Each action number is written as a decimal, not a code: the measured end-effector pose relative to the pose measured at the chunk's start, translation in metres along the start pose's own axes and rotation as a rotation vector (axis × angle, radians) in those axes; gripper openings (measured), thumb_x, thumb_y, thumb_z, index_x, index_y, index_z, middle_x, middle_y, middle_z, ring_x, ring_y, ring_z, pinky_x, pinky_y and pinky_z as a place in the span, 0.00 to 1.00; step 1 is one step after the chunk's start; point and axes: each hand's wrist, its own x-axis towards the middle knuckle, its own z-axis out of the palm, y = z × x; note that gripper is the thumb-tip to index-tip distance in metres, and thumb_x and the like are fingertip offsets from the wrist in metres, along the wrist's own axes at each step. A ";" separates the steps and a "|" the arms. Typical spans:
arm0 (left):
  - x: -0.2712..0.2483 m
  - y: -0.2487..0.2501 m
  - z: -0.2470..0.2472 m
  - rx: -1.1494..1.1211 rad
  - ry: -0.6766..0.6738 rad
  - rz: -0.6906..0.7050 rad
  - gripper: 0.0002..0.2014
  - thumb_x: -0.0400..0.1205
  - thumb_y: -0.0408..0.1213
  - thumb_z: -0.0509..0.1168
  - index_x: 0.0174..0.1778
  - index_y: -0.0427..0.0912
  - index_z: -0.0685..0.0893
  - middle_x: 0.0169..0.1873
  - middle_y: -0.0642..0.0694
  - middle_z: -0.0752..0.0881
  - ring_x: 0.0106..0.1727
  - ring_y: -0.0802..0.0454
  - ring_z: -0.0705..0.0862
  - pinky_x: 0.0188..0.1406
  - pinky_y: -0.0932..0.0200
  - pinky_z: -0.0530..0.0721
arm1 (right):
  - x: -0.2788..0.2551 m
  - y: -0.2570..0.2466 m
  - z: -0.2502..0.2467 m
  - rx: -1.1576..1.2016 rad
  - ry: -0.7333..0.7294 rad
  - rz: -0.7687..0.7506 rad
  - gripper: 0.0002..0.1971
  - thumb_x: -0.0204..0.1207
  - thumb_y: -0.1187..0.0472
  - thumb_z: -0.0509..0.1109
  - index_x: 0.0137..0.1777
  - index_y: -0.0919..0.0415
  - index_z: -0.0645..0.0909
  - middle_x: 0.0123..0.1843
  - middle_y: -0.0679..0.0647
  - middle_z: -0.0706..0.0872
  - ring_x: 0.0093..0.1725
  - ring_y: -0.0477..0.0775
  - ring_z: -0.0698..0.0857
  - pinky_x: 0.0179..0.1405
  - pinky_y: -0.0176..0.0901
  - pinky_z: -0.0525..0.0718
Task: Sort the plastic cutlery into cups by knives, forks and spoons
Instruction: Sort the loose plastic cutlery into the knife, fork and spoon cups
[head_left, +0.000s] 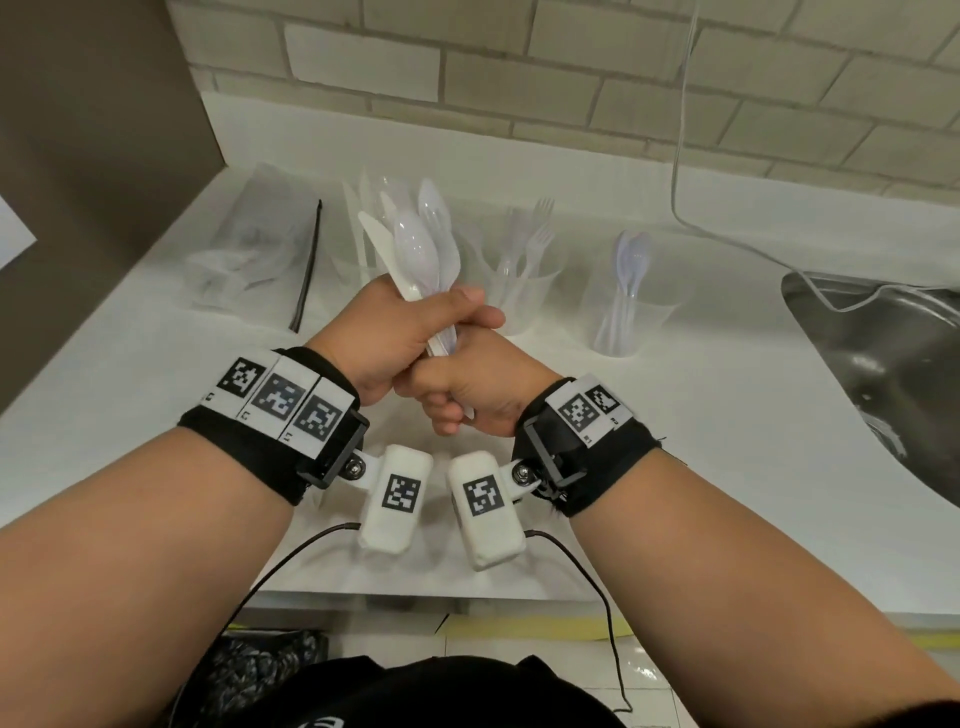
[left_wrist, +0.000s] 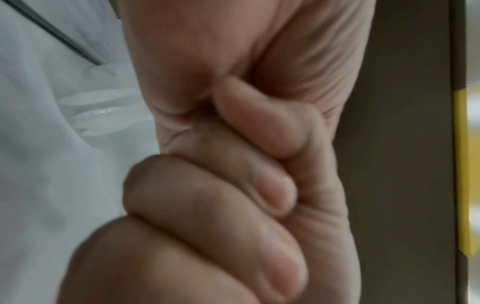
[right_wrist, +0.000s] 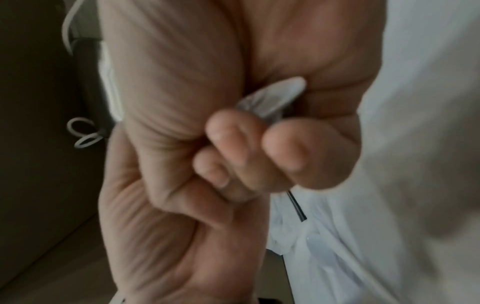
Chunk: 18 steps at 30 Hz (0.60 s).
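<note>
Both hands wrapped around one bunch of plastic cutlery

Left hand (head_left: 395, 332) grips the bundle of spoons and knives (head_left: 421, 249) up top, right hand (head_left: 478, 389) clenches the handle ends just below; it's held above the counter (head_left: 701, 415), in front of the fork cup (head_left: 524, 291) and spoon cup (head_left: 623, 317)

A wall of pale brick-shaped tiles (head_left: 519, 67) with darker grout runs behind a white counter (head_left: 727, 415), which has a low upstand at the back. To the left a flat brown panel (head_left: 88, 171) rises beside the counter. On the right a stainless steel sink (head_left: 883, 374) is sunk into the top, and a thin white cable (head_left: 678, 156) hangs down the wall and trails into it. Below the counter's front edge lies a light tiled floor (head_left: 519, 654) with a strip of yellow tape (head_left: 530, 626). The light is soft and even.
</note>
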 end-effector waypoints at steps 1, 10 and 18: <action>-0.003 0.001 0.000 0.003 -0.033 -0.017 0.06 0.77 0.38 0.71 0.33 0.47 0.89 0.50 0.37 0.91 0.53 0.32 0.87 0.50 0.35 0.84 | -0.002 0.002 -0.001 0.042 -0.034 0.009 0.13 0.74 0.79 0.62 0.32 0.65 0.72 0.17 0.53 0.66 0.14 0.46 0.65 0.19 0.35 0.67; 0.009 -0.002 -0.013 -0.297 0.519 -0.029 0.11 0.82 0.39 0.67 0.38 0.36 0.81 0.23 0.45 0.80 0.26 0.49 0.85 0.40 0.51 0.88 | 0.006 -0.017 -0.016 -0.279 0.398 -0.130 0.15 0.66 0.51 0.82 0.47 0.58 0.86 0.43 0.45 0.87 0.41 0.40 0.85 0.40 0.34 0.82; 0.006 -0.022 -0.003 0.232 0.351 -0.035 0.06 0.78 0.34 0.69 0.49 0.44 0.83 0.31 0.48 0.85 0.19 0.53 0.77 0.22 0.58 0.79 | 0.012 -0.033 -0.009 -0.327 0.523 -0.312 0.16 0.62 0.54 0.84 0.44 0.53 0.80 0.39 0.53 0.84 0.36 0.56 0.88 0.36 0.49 0.89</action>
